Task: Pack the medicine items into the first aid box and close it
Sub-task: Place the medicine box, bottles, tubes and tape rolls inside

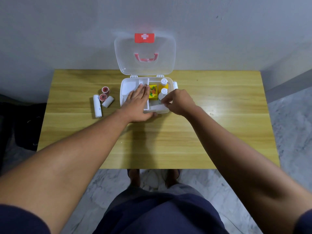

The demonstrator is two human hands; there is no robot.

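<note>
The first aid box (pixel 125 85) sits open at the upper middle of the frame, on the far side of the wooden table (pixel 168 141), its clear lid (pixel 145 65) standing up against the wall. The left hand (pixel 137 102) lies flat over the white inner tray (pixel 133 83), fingers (pixel 143 89) straight and pressed together. The right hand (pixel 179 102) hovers at the box's near right part, fingers (pixel 164 99) pinched on something small and pale I cannot make out. Inside are a yellow carton (pixel 153 94), an orange bottle (pixel 163 84) and a clear bottle (pixel 163 94). Left of the box lie two bandage rolls (pixel 97 106) and two red tape rolls (pixel 103 97).
</note>
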